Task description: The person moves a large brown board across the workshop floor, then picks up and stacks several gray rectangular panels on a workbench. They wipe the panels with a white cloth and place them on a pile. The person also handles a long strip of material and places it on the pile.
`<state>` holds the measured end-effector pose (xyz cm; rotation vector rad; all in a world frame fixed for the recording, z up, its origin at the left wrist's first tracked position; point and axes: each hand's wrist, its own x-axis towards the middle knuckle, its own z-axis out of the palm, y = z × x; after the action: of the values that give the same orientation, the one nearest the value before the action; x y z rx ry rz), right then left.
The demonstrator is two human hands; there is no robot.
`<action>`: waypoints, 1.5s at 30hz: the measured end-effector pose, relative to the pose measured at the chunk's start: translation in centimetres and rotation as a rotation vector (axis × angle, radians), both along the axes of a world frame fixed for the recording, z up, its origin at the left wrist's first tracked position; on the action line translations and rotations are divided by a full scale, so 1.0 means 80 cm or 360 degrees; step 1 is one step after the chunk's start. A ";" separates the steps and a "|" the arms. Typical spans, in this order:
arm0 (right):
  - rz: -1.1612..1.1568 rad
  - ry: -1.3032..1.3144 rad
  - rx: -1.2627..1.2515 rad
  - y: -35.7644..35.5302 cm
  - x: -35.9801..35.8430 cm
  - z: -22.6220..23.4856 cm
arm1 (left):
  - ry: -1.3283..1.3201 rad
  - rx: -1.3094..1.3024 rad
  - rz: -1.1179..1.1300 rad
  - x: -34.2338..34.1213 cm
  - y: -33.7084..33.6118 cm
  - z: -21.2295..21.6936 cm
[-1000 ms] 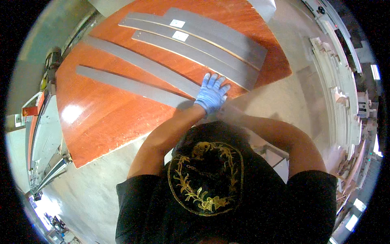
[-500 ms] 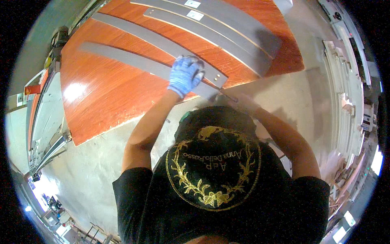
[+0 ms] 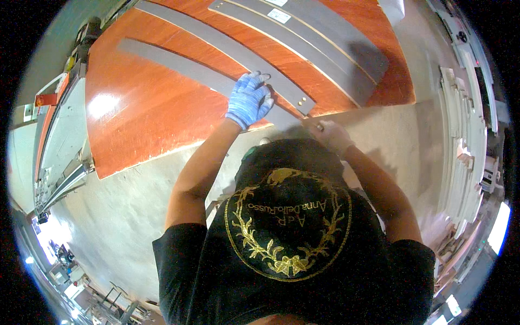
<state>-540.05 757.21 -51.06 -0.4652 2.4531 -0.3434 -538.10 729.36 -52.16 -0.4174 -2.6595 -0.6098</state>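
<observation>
A narrow grey strip of board [image 3: 181,64] lies along the near part of a reddish-brown tabletop [image 3: 141,119]. My left hand [image 3: 248,102], in a blue knitted glove, has its fingers curled over this strip near its right end. Close to that end is my right hand [image 3: 334,136], in a pale glove, with fingers bent inward; what they hold is too blurred to make out. Just beyond lies a second grey strip [image 3: 227,49], with small brass-coloured fittings [image 3: 302,102] at its right end. My black cap hides part of the near strip's end.
Wider grey boards [image 3: 325,32], some with white labels [image 3: 279,15], lie at the far side of the tabletop. Long pale boards [image 3: 455,157] are stacked along the right. Machinery with a pale flat surface [image 3: 65,124] stands at the left.
The view has shifted, so the boards appear farther right. My right hand has moved slightly closer to the strip's end. A thin dark tool beside it no longer shows clearly. My left hand stays on the strip.
</observation>
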 end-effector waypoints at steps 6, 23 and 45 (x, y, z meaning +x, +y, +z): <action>-0.0038 0.0116 0.0019 -0.007 0.009 0.006 | -0.0075 0.0028 0.0025 0.002 -0.003 0.005; 0.0038 -0.0171 -0.0222 0.010 -0.006 -0.061 | 0.0050 0.0120 0.0003 -0.001 -0.006 0.001; -0.1139 -0.0656 -0.1189 0.212 -0.028 0.029 | -0.0297 -0.0459 -0.0015 -0.148 0.163 0.018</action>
<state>-542.31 774.17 -48.77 0.2154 1.9332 -1.5053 -549.98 742.36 -50.72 -0.4729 -2.9373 -0.2775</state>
